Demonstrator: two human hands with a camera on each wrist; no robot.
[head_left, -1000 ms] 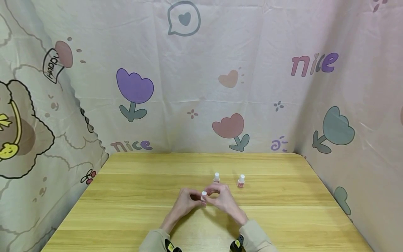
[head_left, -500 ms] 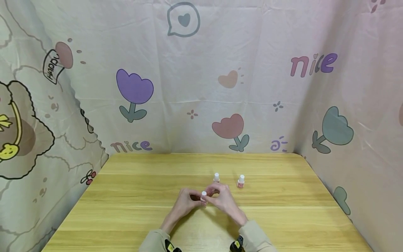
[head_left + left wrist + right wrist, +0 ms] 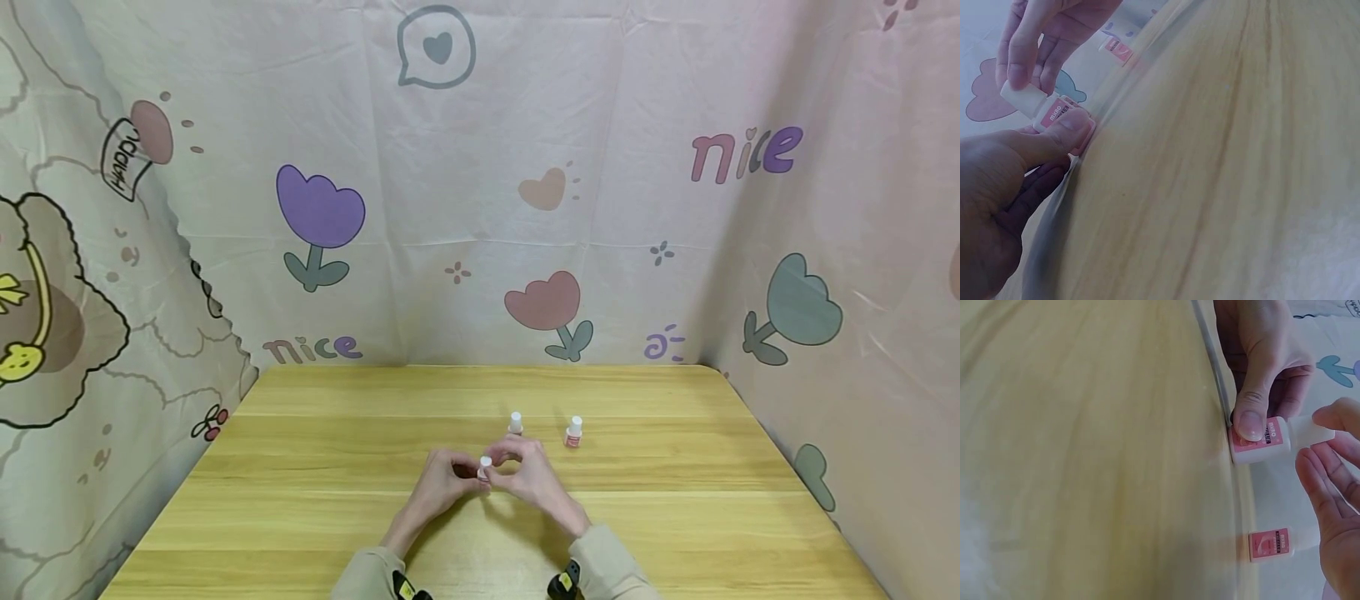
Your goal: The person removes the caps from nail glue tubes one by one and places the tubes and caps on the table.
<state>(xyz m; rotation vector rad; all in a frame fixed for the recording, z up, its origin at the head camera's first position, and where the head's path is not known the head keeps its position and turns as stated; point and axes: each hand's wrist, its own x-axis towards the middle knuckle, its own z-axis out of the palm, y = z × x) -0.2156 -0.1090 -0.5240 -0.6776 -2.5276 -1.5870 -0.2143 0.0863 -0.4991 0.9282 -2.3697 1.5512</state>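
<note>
A small white bottle with a pink label [image 3: 1279, 435] stands upright at the middle of the table, between both hands. My left hand [image 3: 441, 482] grips its body, the thumb [image 3: 1072, 125] pressed over the label. At the top, my right hand [image 3: 534, 477] pinches the white cap [image 3: 1024, 99] between thumb and fingers. The cap sits on the bottle's neck. Most of the bottle's base is covered by the left fingers in the head view.
Two similar white bottles stand farther back on the wooden table [image 3: 337, 450]: one bottle [image 3: 515, 422] just behind the right hand, partly hidden by it, and another bottle [image 3: 573, 432] to its right. A printed cloth [image 3: 450, 167] hangs behind and along both sides.
The right thumb and fingers have shifted slightly around the cap. Both hands and all the bottles otherwise keep their places.
</note>
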